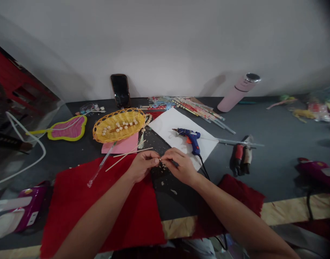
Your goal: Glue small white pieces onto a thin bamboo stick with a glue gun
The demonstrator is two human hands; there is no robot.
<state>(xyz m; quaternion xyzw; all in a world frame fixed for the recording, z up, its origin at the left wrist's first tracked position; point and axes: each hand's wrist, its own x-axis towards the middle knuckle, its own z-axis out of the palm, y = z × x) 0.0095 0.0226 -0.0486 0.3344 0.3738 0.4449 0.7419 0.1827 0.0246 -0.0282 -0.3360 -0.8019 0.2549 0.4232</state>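
Note:
My left hand [145, 163] and my right hand [179, 164] meet over the dark table, both with fingers pinched together. Between the fingertips is a tiny pale piece [160, 159], too small to name. Small pale crumbs are scattered on the table just below. Thin wooden sticks [124, 157] lie left of my left hand. Beyond them a yellow woven basket [100, 126] holds several small pale clusters. A blue glue gun [191, 137] rests on a white sheet [166, 120] past my right hand.
Red cloth [81, 201] covers the left front. Pliers [242, 156] lie at right, with a pink bottle [236, 94] behind. A phone [120, 90] leans on the wall. Bundled sticks [197, 108] lie at the back. Purple devices [32, 205] sit at both sides; the glue gun's cord [204, 168] runs toward my right forearm.

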